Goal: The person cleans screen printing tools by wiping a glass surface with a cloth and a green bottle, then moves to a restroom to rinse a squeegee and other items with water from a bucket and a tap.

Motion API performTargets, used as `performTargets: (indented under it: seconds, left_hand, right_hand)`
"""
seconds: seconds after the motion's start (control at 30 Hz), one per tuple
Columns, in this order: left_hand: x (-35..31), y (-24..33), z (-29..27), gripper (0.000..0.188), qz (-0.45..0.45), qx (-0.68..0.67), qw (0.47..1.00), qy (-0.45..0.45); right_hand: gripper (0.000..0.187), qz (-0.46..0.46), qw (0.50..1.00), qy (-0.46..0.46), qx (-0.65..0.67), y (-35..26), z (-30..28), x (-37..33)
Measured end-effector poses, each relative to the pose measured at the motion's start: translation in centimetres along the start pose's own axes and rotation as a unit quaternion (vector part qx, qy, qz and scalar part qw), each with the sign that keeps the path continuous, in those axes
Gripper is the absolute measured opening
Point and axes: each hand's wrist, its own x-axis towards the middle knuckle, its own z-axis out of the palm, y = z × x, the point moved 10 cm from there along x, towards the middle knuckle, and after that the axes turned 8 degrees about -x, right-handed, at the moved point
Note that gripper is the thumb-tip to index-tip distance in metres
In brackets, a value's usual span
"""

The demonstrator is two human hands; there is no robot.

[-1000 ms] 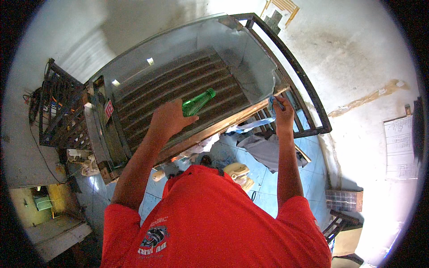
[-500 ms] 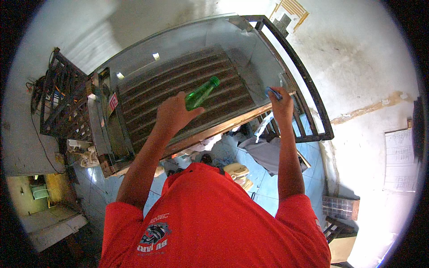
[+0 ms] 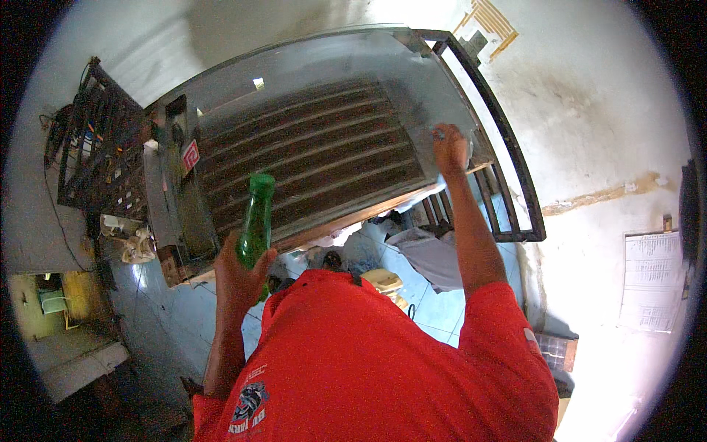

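Our left hand (image 3: 239,269) grips a green plastic bottle (image 3: 256,219) upright, near the left end of a glass-topped cabinet (image 3: 324,66) with brown slatted shelves inside. Our right hand (image 3: 449,147) presses on the glass at the right end; clenched or flat, we cannot tell. Dark metal rack (image 3: 96,158) stands far left. Blue tiled floor (image 3: 434,302) below.

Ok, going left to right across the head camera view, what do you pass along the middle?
Dark metal rack with wires → left hand gripping a green plastic bottle → large glass-covered slatted panel → right hand on the panel's right edge → black metal railing → white paper sheet on the wall.
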Motion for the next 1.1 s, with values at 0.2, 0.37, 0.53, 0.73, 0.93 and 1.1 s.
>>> performTargets:
  seconds: [0.2,0.37,0.53,0.73,0.93,1.1]
  left_hand:
    - [-1.8,-3.1,0.1,0.044,-0.002,-0.027,0.999,0.019]
    - [-2.1,-2.3,-1.7,0.042,-0.038,-0.054,0.998,0.016]
    - [-2.5,-3.6,-1.2,0.04,-0.028,-0.128,0.991,0.002]
    - [-2.2,-3.2,-2.0,0.041,-0.03,-0.103,0.994,-0.002]
    - [-2.7,-3.2,-1.9,0.042,-0.04,-0.122,0.992,0.009]
    - [-2.7,-3.1,-2.2,0.045,-0.001,-0.083,0.996,0.015]
  right_hand:
    - [0.022,-0.298,0.94,0.149,0.078,-22.4,3.6,-8.4]
    - [0.019,-0.327,0.938,0.111,-0.026,-19.8,3.2,-7.9]
    - [0.022,-0.063,0.981,-0.146,0.113,-9.2,5.2,1.3]
    - [0.031,-0.361,0.926,0.078,0.072,-28.9,3.7,-11.5]
    - [0.028,-0.001,0.976,-0.141,0.165,-7.3,4.0,-1.6]
    - [0.033,-0.243,0.961,0.004,0.135,-22.5,3.8,-12.8]
